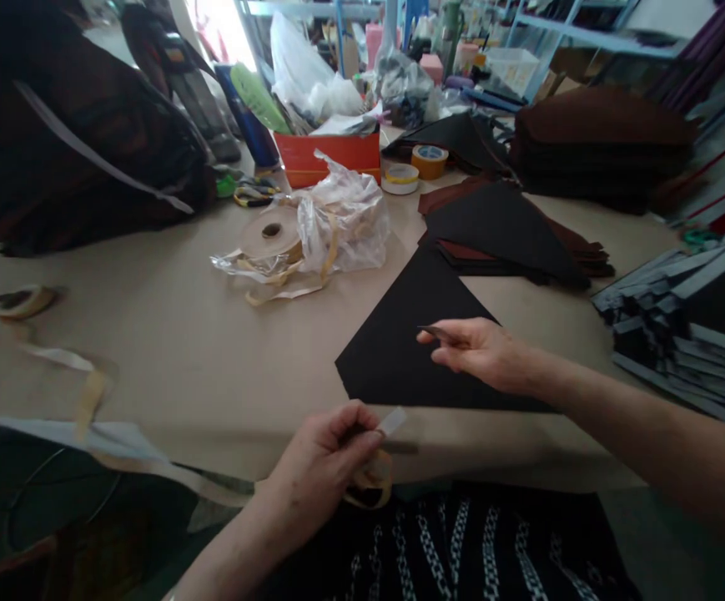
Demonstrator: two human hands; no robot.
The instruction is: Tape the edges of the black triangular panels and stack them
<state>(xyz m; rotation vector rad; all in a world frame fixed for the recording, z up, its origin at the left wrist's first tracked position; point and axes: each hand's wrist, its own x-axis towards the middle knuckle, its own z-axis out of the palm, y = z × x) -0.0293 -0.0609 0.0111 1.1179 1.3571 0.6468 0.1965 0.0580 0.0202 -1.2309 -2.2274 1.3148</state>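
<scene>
My left hand (324, 455) is closed at the table's near edge, pinching the white end of a tape strip (392, 420), with a small tape roll (371, 488) hanging under its fingers. My right hand (478, 351) hovers over a black triangular sheet (409, 342) lying flat on the table. Its fingers are pinched on a thin dark strip (435, 332) that sticks out to the left.
A clear plastic bag with tape rolls (312, 234) lies mid-table. Stacked dark triangular sheets (512, 234) sit behind the black sheet, grey strips (681, 325) at the right. Two tape rolls (415, 167) and an orange box (328, 154) stand farther back. Peeled backing tape (80, 392) trails at left.
</scene>
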